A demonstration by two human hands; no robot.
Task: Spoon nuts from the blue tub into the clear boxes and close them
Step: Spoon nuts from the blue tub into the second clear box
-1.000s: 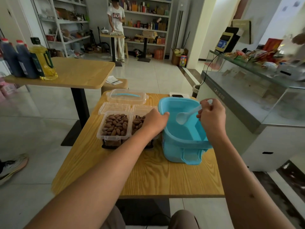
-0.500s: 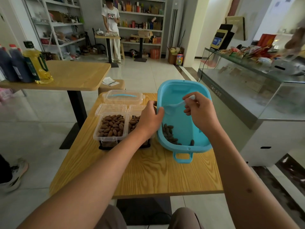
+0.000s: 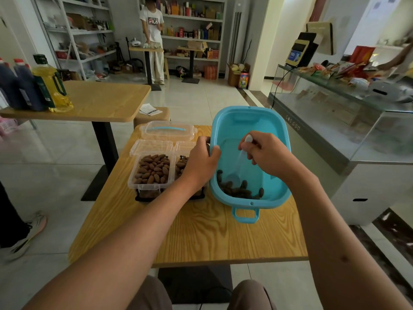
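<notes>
Right of centre frame, my left hand (image 3: 201, 162) grips the light, tipped tub's (image 3: 225, 121) rim while my right hand (image 3: 266, 157) pinches the spoon (image 3: 238, 168), scooping the loose, roll-prone nuts (image 3: 239, 190) pooled at its near corner.

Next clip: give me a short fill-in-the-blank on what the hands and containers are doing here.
1. The left hand grips the rim of the blue ____.
2. The right hand holds a translucent ____ dipped among the nuts.
3. The clear box nearest the left table edge has its lid ____.

Missing: tub; spoon; open
</notes>
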